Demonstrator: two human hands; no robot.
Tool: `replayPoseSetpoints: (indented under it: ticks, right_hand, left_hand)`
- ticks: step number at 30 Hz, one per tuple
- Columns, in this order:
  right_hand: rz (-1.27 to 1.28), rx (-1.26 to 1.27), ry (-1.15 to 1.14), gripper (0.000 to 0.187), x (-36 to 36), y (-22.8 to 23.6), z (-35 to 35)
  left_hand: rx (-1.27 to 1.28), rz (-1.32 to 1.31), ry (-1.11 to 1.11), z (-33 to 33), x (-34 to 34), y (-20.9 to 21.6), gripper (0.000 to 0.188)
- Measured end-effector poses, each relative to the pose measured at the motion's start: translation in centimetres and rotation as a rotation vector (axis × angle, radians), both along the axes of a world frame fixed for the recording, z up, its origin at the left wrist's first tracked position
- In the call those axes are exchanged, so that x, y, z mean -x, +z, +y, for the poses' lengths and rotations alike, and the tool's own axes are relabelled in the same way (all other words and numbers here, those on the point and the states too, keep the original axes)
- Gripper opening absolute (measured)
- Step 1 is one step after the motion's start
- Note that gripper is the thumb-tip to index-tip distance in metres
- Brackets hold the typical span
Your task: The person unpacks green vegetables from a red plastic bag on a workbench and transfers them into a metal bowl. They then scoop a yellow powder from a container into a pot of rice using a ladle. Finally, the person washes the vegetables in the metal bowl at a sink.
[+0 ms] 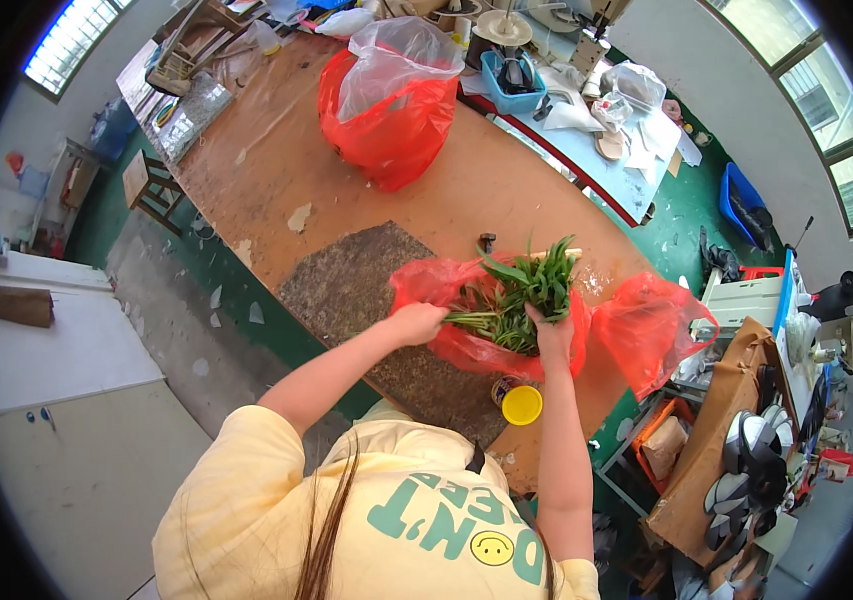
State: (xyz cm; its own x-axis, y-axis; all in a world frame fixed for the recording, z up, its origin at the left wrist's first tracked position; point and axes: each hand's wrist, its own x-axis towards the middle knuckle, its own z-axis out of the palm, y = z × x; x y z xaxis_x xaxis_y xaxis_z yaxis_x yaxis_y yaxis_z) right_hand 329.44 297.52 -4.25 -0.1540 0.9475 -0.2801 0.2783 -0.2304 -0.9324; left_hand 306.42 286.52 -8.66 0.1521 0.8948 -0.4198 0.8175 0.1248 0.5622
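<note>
A bunch of leafy green vegetables (536,285) with long stems lies in an opened red plastic bag (424,280) on the table. My right hand (552,332) is closed round the leafy end of the bunch, at the bag's right side. At the opposite side, my left hand (419,324) pinches the bag's edge near the stem ends; its fingertips are partly hidden. Touching the bag on the right is another crumpled red plastic bag (651,330). A small jar with a yellow lid (522,405) stands just nearer to me than the greens.
Under the bag lies a dark, worn board (346,280) on the brown table (266,170). A large red bag with a clear liner (391,130) stands farther back. Beyond is a sewing workbench (586,140) with a blue basket (512,85). Shoe parts (746,460) crowd the right.
</note>
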Motion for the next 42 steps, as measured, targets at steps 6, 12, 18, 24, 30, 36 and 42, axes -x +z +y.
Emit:
replayPoseSetpoints:
  ticks: [6,12,18,24,30,36,42]
  right_hand:
    - [0.070,0.054,-0.052,0.042,-1.6,-0.9,0.4]
    - [0.109,0.060,-0.041,0.044,-0.5,-0.5,-0.1]
    - [0.148,0.093,-0.066,0.049,-0.8,-0.4,-0.1]
    - [0.185,0.086,-0.063,0.047,-1.5,-1.2,-0.1]
    - [0.112,0.074,-0.036,0.043,-1.7,-0.7,-0.3]
    - [0.055,0.030,0.056,0.041,-1.9,-1.3,-0.6]
    - [-0.131,-0.032,0.320,0.043,-0.2,-0.3,-1.5]
  left_hand:
    - [0.038,-0.094,0.285,-2.9,3.5,-1.7,0.025]
    - [0.147,-0.144,0.439,-3.4,2.4,-1.2,0.026]
    - [0.215,-0.097,0.395,-3.0,2.8,-1.4,0.026]
    - [0.183,0.164,0.248,-2.6,2.4,-0.9,0.021]
    - [0.051,0.163,0.397,-2.5,1.6,-0.7,0.020]
    - [-0.061,0.131,0.509,-2.3,1.9,-1.2,0.019]
    - [-0.193,0.120,0.606,-1.8,2.6,-0.5,0.020]
